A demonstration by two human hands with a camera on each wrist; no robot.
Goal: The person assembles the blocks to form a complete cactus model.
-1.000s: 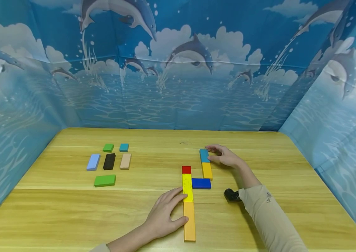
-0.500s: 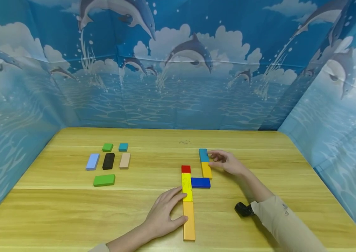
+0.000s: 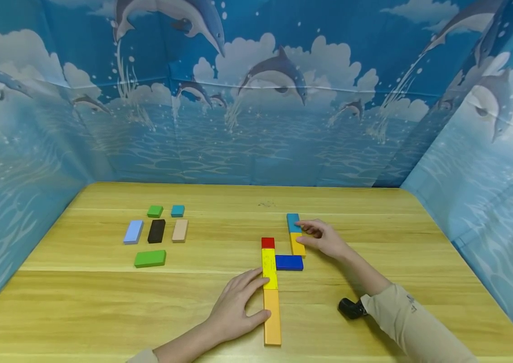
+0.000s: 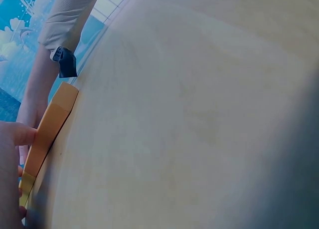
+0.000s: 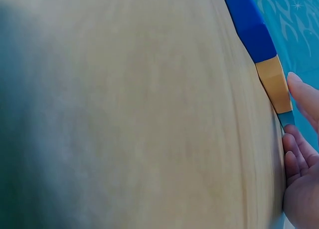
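A column of blocks stands before me in the head view: a red block (image 3: pixel 267 243), a speckled yellow block (image 3: pixel 269 269) and a long orange block (image 3: pixel 272 322). My left hand (image 3: pixel 236 310) rests against its left side, fingertips on the yellow block and thumb on the orange one. A dark blue block (image 3: pixel 289 262) juts right from the yellow block. Above its right end, an amber block (image 3: pixel 298 244) and a teal block (image 3: pixel 294 223) lie end to end. My right hand (image 3: pixel 326 241) is at their right side, index finger at the teal block, thumb at the amber one.
At the left lie a small green block (image 3: pixel 155 211), a small teal block (image 3: pixel 177 210), a light blue block (image 3: pixel 133 232), a black block (image 3: pixel 156 231), a beige block (image 3: pixel 180 231) and a longer green block (image 3: pixel 149 258). A dolphin-print curtain (image 3: pixel 256 141) borders the table.
My right hand draws back to the right from the teal block, then comes in again with its fingers slightly lower along the two blocks. My left hand stays put.
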